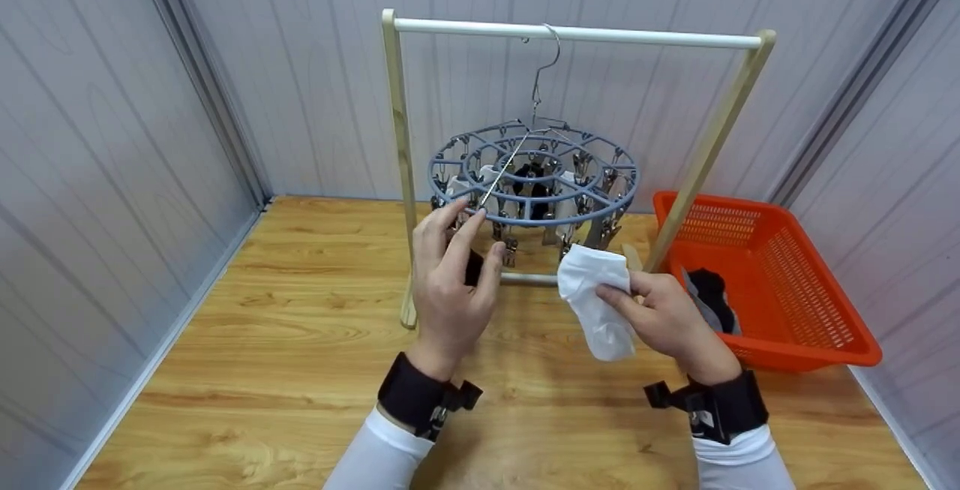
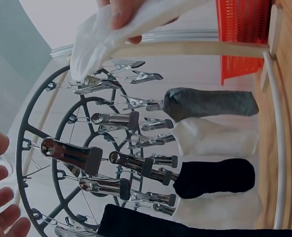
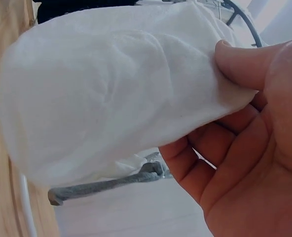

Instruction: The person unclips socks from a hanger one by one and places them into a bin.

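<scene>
A white sock (image 1: pixel 596 299) is pinched between the thumb and curled fingers of my right hand (image 1: pixel 664 314); it fills much of the right wrist view. My left hand (image 1: pixel 454 287) is raised at the near left rim of a round blue-grey clip hanger (image 1: pixel 534 212), fingers spread with nothing held. In the left wrist view its fingertips (image 2: pixel 3 197) appear beside the rim; whether they touch it I cannot tell. Metal clips (image 2: pixel 77 158) dangle from the hanger. Some hold socks: a grey sock (image 2: pixel 210 103), a black sock (image 2: pixel 215 177), two whitish ones and a long black piece nearest the camera.
The hanger's hook (image 1: pixel 555 47) hangs on the white rail (image 1: pixel 637 36) of a wooden stand (image 1: pixel 709 145). At right stands an orange basket (image 1: pixel 810 272), with dark and grey socks (image 1: pixel 712 299) inside. Pale panel walls (image 1: pixel 315 85) surround the wooden tabletop (image 1: pixel 300 370).
</scene>
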Demonstrator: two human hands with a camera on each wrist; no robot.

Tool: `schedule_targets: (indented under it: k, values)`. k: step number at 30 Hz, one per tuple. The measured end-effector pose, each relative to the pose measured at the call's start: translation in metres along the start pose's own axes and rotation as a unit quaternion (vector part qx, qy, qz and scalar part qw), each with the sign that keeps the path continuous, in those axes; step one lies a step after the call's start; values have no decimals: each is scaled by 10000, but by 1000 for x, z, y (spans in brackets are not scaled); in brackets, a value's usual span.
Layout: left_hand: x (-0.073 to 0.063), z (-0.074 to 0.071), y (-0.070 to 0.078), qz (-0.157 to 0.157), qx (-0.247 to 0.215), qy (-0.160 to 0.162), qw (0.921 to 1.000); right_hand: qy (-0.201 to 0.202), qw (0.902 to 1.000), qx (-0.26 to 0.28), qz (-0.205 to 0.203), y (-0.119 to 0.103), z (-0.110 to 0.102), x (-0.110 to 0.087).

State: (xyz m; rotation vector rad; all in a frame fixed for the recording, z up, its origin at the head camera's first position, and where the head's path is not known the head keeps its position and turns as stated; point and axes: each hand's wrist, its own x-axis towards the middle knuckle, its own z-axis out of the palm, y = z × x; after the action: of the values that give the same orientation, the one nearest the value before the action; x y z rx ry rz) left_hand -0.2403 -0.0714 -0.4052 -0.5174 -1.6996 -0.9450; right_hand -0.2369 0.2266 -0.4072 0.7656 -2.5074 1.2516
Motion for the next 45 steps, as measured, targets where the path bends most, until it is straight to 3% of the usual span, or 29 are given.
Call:
schedule_targets:
  k: [12, 27, 35, 45]
  values:
    - [-2, 3, -6, 3, 80, -162, 9998, 4, 9978, 30, 667, 8, -22, -4]
    - [-2, 4, -4, 64, 13, -301, 9995, 792, 9887, -123, 1265, 35, -54, -10]
    - [-3, 3, -2, 28, 19, -381, 9993, 1556, 9714, -200, 1783, 54, -70, -15]
    - [-4, 3, -2, 81, 26, -411, 9991, 2558, 9345, -1205, 2162, 81, -83, -24]
